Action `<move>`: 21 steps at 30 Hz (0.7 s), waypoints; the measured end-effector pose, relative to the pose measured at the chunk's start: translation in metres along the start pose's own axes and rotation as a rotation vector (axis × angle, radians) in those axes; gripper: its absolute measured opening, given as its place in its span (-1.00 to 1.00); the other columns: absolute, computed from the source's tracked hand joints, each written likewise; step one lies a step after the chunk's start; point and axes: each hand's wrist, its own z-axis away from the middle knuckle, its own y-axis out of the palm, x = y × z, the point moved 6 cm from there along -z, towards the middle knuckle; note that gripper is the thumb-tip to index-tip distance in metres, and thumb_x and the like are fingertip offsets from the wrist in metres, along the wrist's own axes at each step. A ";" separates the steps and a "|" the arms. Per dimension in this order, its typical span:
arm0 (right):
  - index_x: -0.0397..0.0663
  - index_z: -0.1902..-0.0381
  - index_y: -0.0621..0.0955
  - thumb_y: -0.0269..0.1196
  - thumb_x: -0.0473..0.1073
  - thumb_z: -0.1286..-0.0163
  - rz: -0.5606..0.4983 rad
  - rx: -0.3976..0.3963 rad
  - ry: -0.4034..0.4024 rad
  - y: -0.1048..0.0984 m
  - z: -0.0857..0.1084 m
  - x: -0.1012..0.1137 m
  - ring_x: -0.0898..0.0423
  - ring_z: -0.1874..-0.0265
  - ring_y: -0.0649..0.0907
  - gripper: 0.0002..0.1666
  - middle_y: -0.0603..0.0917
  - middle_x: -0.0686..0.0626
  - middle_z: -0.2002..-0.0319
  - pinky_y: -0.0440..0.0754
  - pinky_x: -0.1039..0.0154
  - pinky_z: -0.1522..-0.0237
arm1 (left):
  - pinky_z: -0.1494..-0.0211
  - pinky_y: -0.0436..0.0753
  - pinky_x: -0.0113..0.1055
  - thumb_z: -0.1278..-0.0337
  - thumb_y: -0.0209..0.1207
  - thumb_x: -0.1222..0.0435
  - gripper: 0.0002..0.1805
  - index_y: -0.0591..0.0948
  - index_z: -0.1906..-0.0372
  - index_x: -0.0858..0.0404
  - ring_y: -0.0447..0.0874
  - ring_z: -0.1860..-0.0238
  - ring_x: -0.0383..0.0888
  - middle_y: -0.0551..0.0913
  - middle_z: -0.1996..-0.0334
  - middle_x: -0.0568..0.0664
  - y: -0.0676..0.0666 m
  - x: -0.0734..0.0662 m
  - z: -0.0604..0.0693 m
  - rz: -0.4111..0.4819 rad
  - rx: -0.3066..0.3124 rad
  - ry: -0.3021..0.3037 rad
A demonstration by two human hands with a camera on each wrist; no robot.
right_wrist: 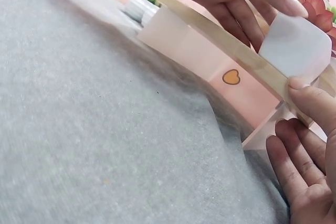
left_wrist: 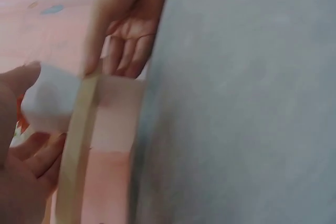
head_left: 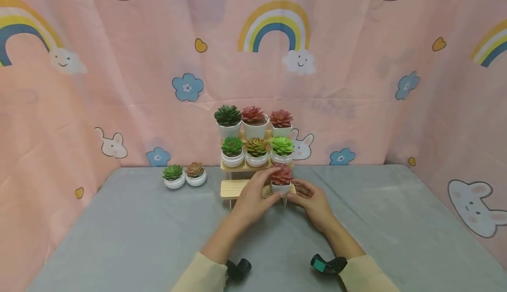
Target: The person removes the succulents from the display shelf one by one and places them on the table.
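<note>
A red succulent [head_left: 281, 175] in a white angular pot [head_left: 281, 188] [right_wrist: 296, 45] stands at the right end of the wooden stand's lowest shelf [head_left: 233, 188]. My left hand [head_left: 251, 199] [left_wrist: 18, 145] grips it from the left, thumb on the pot's front and fingers behind. At the shelf's right end, my right hand [head_left: 317, 206] [right_wrist: 310, 177] rests its thumb on the board edge beside the pot; its other fingers are loosely bent, below the board in the right wrist view. The left wrist view shows the white pot [left_wrist: 50, 98] against the board [left_wrist: 79, 150].
The middle shelf [head_left: 237, 167] holds three small potted succulents, and three more pots stand on top. Left of the stand, a green succulent [head_left: 173, 173] and a brownish one [head_left: 195, 170] sit on the grey tablecloth [head_left: 158, 230]. A pink patterned curtain [head_left: 340, 89] hangs behind.
</note>
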 end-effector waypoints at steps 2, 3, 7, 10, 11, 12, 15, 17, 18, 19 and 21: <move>-0.25 -0.37 0.46 0.37 -0.21 -0.36 0.019 -0.004 0.009 -0.001 0.000 0.000 0.40 0.04 0.67 -0.34 0.62 -0.37 -0.23 0.65 0.51 0.04 | -0.27 0.63 0.00 -0.25 0.35 0.11 -0.33 0.39 -0.43 -0.11 0.58 -0.26 -0.02 0.51 -0.30 0.03 0.004 0.000 0.001 -0.021 -0.025 -0.013; -0.24 -0.37 0.46 0.38 -0.20 -0.36 0.026 -0.006 0.012 -0.001 0.000 0.000 0.39 0.03 0.67 -0.33 0.62 -0.36 -0.23 0.65 0.51 0.04 | -0.24 0.65 0.00 -0.25 0.35 0.10 -0.33 0.39 -0.43 -0.10 0.60 -0.24 -0.01 0.51 -0.29 0.04 0.005 -0.001 0.002 -0.028 -0.037 -0.016; -0.22 -0.36 0.48 0.38 -0.19 -0.35 0.031 -0.011 0.020 -0.001 0.000 0.000 0.39 0.04 0.67 -0.34 0.63 -0.35 -0.22 0.65 0.51 0.05 | -0.27 0.64 0.01 -0.26 0.34 0.10 -0.34 0.39 -0.43 -0.07 0.59 -0.27 0.02 0.51 -0.32 0.06 0.008 -0.001 0.004 -0.022 -0.085 -0.034; -0.24 -0.36 0.47 0.38 -0.20 -0.35 0.017 -0.003 0.011 0.000 -0.001 0.001 0.41 0.06 0.68 -0.34 0.63 -0.36 -0.21 0.65 0.51 0.05 | -0.34 0.60 0.01 -0.27 0.33 0.12 -0.37 0.41 -0.41 -0.05 0.54 -0.34 0.01 0.51 -0.34 0.07 0.009 -0.001 0.005 0.008 -0.119 -0.047; -0.25 -0.36 0.47 0.38 -0.21 -0.35 0.014 0.000 0.006 0.001 -0.001 0.001 0.42 0.06 0.69 -0.34 0.63 -0.37 -0.20 0.65 0.51 0.05 | -0.36 0.59 0.00 -0.28 0.33 0.13 -0.38 0.42 -0.41 -0.05 0.54 -0.34 0.01 0.51 -0.33 0.07 0.009 0.000 0.005 0.020 -0.132 -0.052; -0.26 -0.35 0.47 0.38 -0.21 -0.35 0.012 0.002 0.002 0.001 -0.002 0.001 0.43 0.07 0.69 -0.34 0.63 -0.38 -0.20 0.66 0.51 0.05 | -0.36 0.59 -0.01 -0.28 0.32 0.16 -0.39 0.43 -0.40 -0.05 0.54 -0.35 0.01 0.52 -0.33 0.08 0.009 0.000 0.005 0.032 -0.144 -0.056; -0.29 -0.35 0.47 0.37 -0.23 -0.35 0.005 0.007 -0.010 0.002 -0.002 0.001 0.43 0.09 0.69 -0.34 0.63 -0.40 -0.19 0.66 0.50 0.07 | -0.33 0.63 -0.04 -0.28 0.32 0.23 -0.42 0.46 -0.37 -0.04 0.57 -0.30 0.01 0.55 -0.27 0.10 0.009 0.000 0.005 0.060 -0.176 -0.055; -0.30 -0.35 0.46 0.37 -0.25 -0.35 -0.002 0.009 -0.016 0.002 -0.003 0.001 0.43 0.09 0.70 -0.35 0.62 -0.41 -0.19 0.67 0.50 0.07 | -0.28 0.66 -0.07 -0.27 0.32 0.26 -0.44 0.49 -0.35 -0.02 0.60 -0.26 0.01 0.58 -0.24 0.11 0.009 0.000 0.005 0.070 -0.193 -0.046; -0.31 -0.35 0.46 0.36 -0.25 -0.36 -0.007 0.009 -0.017 0.002 -0.002 0.001 0.43 0.09 0.70 -0.35 0.62 -0.42 -0.19 0.67 0.49 0.07 | -0.27 0.67 -0.08 -0.26 0.33 0.27 -0.44 0.50 -0.34 -0.01 0.61 -0.25 0.00 0.58 -0.23 0.11 0.008 0.000 0.004 0.074 -0.196 -0.041; -0.31 -0.36 0.45 0.36 -0.26 -0.36 -0.009 0.008 -0.020 0.001 -0.002 0.001 0.43 0.09 0.70 -0.35 0.62 -0.42 -0.19 0.67 0.49 0.07 | -0.27 0.66 -0.08 -0.25 0.33 0.27 -0.45 0.50 -0.34 0.01 0.61 -0.25 0.00 0.59 -0.23 0.11 0.008 0.000 0.004 0.074 -0.200 -0.033; -0.32 -0.35 0.45 0.35 -0.27 -0.36 -0.013 0.005 -0.023 0.000 -0.002 0.000 0.42 0.09 0.70 -0.35 0.62 -0.43 -0.19 0.67 0.49 0.08 | -0.26 0.67 -0.10 -0.25 0.33 0.29 -0.46 0.52 -0.33 0.04 0.61 -0.24 0.00 0.59 -0.23 0.11 0.009 -0.001 0.004 0.088 -0.200 -0.020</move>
